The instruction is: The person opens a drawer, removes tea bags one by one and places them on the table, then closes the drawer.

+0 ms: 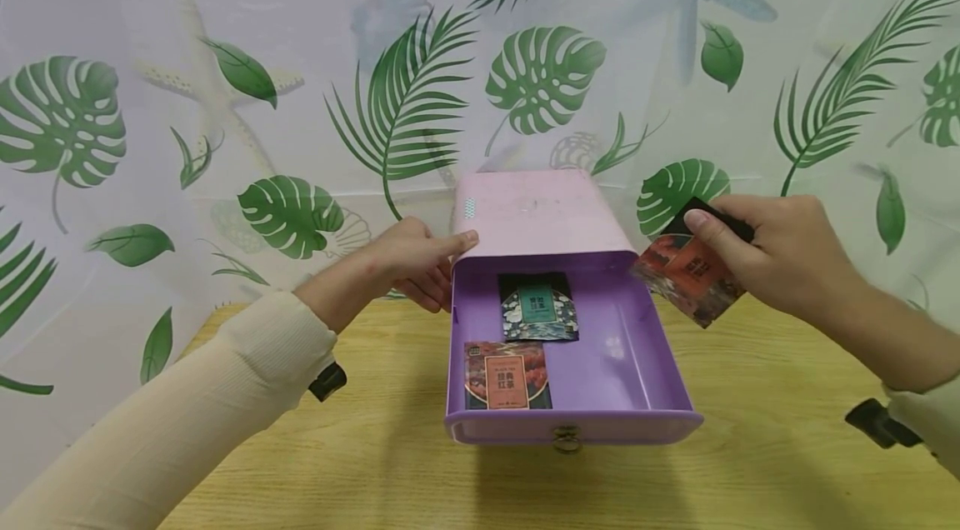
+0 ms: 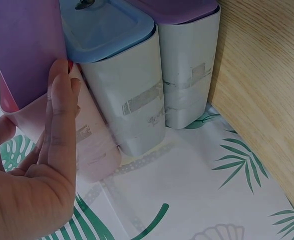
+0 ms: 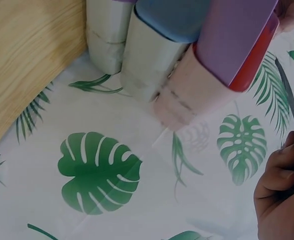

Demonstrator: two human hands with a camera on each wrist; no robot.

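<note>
The pink drawer box (image 1: 540,213) has its purple drawer (image 1: 607,355) pulled out towards me. My left hand (image 1: 420,263) holds the box's left front corner, thumb on top and fingers along the side; the left wrist view shows this hand (image 2: 41,145) beside the purple drawer. In the drawer lie a green tea sachet (image 1: 538,307) and, nearer its front, a red tea sachet (image 1: 507,377). Off to the right, my right hand (image 1: 787,255) pinches another red tea sachet (image 1: 693,272) with a dark top, above and beside the drawer. Only its dark edge shows in the right wrist view.
Below the pink box, the left wrist view shows a blue-fronted drawer box (image 2: 121,95) and a purple-fronted one (image 2: 189,70). They stand on a wooden table (image 1: 337,447). Behind hangs a leaf-patterned sheet (image 1: 300,5). A metal ring pull (image 1: 567,440) is on the drawer front.
</note>
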